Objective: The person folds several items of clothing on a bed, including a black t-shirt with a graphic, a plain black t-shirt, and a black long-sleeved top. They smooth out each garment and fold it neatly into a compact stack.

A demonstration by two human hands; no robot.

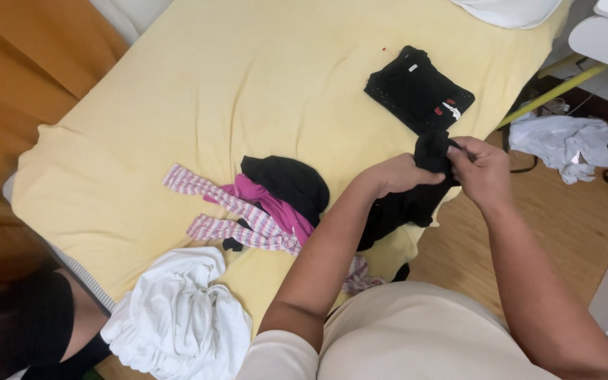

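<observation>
Head view — yellow bed (198,105), wooden floor (564,218)

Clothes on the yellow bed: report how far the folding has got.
Done: one black folded garment lies flat on the yellow bedsheet. In hand: left hand and right hand grip a black cloth piece. Left: striped pink leggings, black top, crumpled white garment.

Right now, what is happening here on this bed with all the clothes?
A person stands at a bed with a yellow sheet and holds a black garment in both hands, left hand and right hand gripping its top end. A folded black piece lies farther up the sheet. Nearer, unfolded, lie striped pink-and-white leggings, a magenta item, another black garment and a white bundle.
</observation>
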